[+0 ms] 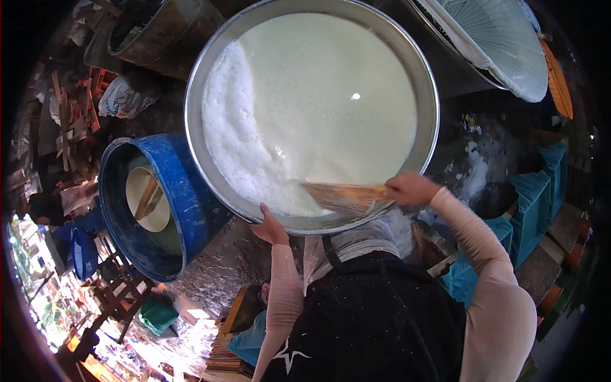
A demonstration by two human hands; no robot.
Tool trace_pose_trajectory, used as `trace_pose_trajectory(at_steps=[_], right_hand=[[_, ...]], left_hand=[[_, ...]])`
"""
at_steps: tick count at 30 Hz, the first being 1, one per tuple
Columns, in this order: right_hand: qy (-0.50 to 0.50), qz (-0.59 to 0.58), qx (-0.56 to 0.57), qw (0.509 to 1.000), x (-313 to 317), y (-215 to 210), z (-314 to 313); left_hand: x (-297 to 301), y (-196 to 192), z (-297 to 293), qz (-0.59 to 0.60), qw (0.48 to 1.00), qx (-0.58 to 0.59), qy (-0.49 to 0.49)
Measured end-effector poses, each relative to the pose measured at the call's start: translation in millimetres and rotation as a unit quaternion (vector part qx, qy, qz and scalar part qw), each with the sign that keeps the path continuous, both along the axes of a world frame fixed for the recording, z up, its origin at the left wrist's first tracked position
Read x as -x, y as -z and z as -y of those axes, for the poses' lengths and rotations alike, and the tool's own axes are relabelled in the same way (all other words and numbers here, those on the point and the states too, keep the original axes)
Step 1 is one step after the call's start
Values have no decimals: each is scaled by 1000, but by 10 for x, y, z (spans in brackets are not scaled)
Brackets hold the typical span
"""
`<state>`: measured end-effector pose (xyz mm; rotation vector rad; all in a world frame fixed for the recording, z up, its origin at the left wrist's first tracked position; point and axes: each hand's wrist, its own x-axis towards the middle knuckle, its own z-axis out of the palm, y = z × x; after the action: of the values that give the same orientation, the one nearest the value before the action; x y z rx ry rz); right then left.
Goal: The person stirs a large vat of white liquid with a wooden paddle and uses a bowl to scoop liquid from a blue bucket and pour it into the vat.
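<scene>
A large round metal vat (431, 130) is filled with pale creamy liquid (331, 83). White foam (232, 121) is gathered along its left side and lower left edge. My right hand (412, 189) is closed around the end of a flat wooden paddle (347, 196) at the vat's near right side. The paddle's blade points left, low over the liquid by the foam; how deep it dips I cannot tell. My left hand (272, 229) grips the near rim, its thumb over the edge and its other fingers partly hidden outside.
A blue barrel (200, 216) stands left of the vat, with a round pale scoop or bowl (137, 197) inside. A cloth-lined container (503, 44) is at the upper right. Teal cloths (531, 210) cover boxes on the right. Scrap wood (63, 127) and a rusty drum (172, 38) lie left.
</scene>
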<state>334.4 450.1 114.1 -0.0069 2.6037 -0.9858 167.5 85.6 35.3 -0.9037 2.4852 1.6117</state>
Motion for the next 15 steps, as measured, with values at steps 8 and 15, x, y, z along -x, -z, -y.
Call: trace_pose_trajectory(at_steps=[8, 15], right_hand=[[365, 78, 162, 914, 697, -170, -692], [446, -118, -78, 884, 2209, 1122, -739]], left_hand=[[-1, 130, 120, 66, 995, 49, -49], [6, 34, 59, 59, 995, 85, -8]])
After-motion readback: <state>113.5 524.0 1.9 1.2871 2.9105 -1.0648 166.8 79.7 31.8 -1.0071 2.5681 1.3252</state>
